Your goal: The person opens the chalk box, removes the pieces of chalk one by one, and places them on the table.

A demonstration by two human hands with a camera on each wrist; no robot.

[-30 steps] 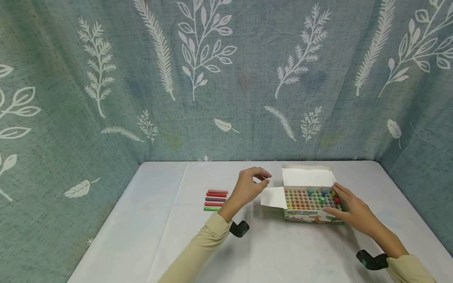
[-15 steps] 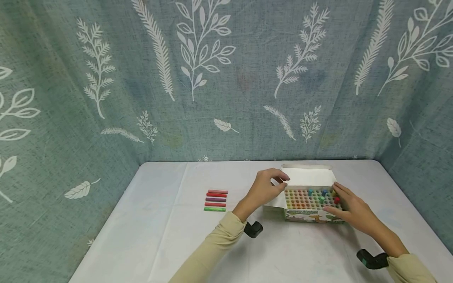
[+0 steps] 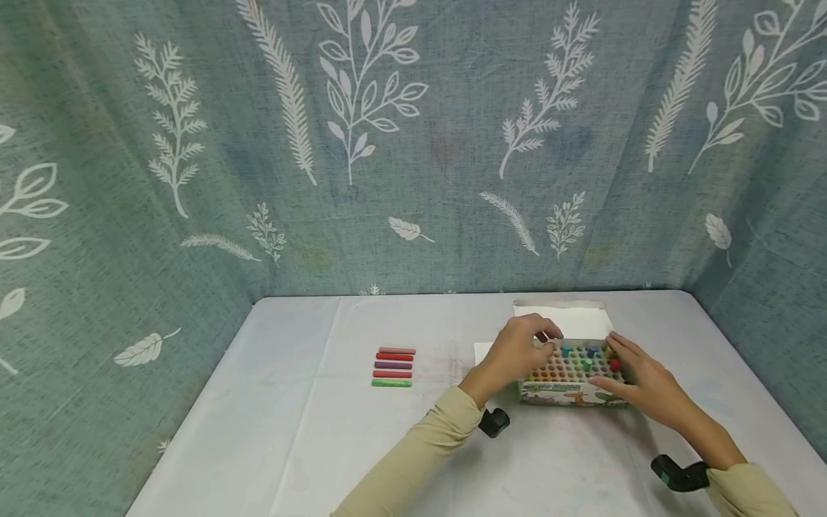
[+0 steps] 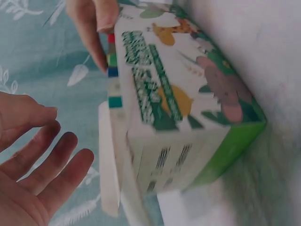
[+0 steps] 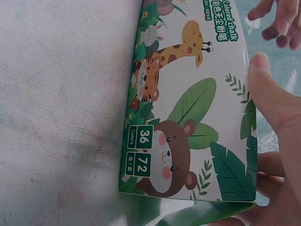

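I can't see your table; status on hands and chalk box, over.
Left hand above box, nothing visibly held. Right hand grips box. Box open, some chalks in. No obstruction seen.

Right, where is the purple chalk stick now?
In the head view, the purple chalk stick lies on the table, left of the box, between a red stick behind it and a pinkish-red one in front.

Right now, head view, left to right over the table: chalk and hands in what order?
Five loose chalk sticks → left hand → teal chalk → right hand. Chalk box left out: both hands overlap it.
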